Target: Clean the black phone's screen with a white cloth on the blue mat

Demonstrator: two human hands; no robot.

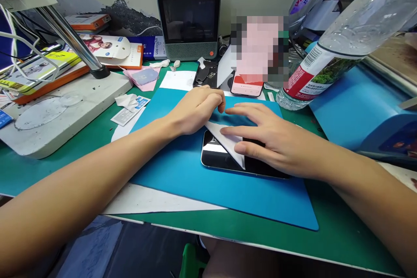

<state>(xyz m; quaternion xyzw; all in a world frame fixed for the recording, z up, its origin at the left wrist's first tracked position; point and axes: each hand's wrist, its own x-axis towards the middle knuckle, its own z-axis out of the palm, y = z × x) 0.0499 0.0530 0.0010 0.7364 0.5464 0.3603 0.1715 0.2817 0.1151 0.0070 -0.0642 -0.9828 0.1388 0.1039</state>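
Note:
A smartphone [216,156] with a dark, glossy screen lies face up on the blue mat [182,171]. Across its left part slants a white, pointed piece [228,139] that looks like folded paper or cloth. My right hand [270,137] is over the phone, its fingers apart and reaching left; the fingertips are on or just above the white piece. Beyond the phone's upper left corner, my left hand [202,106] is bent down at the wrist with curled fingers. Whatever those fingers hold, if anything, is hidden. The white piece's upper end is close under this hand.
A lamp base [58,126] with boxes on it stands at the left, near torn wipe packets [128,110]. A smart display [189,24] is at the back. Another phone [247,87] lies ahead. Water bottle [312,76] and blue container [361,104] stand at the right.

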